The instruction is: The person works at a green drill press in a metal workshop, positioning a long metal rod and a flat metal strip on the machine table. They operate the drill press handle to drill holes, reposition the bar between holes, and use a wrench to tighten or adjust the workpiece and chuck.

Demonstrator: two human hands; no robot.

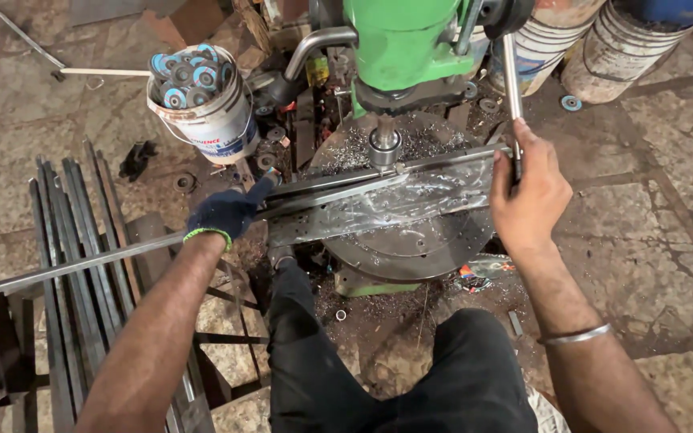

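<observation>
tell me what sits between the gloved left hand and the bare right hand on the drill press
In the head view, the long flat steel bar spans between the gloved left hand and the bare right hand, with the drill chuck pressing down on it mid-stretch.

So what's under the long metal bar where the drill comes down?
Under the long metal bar lies a flat steel plate on the round drill table, with metal shavings around. The spot beneath the drill chuck is covered.
</observation>
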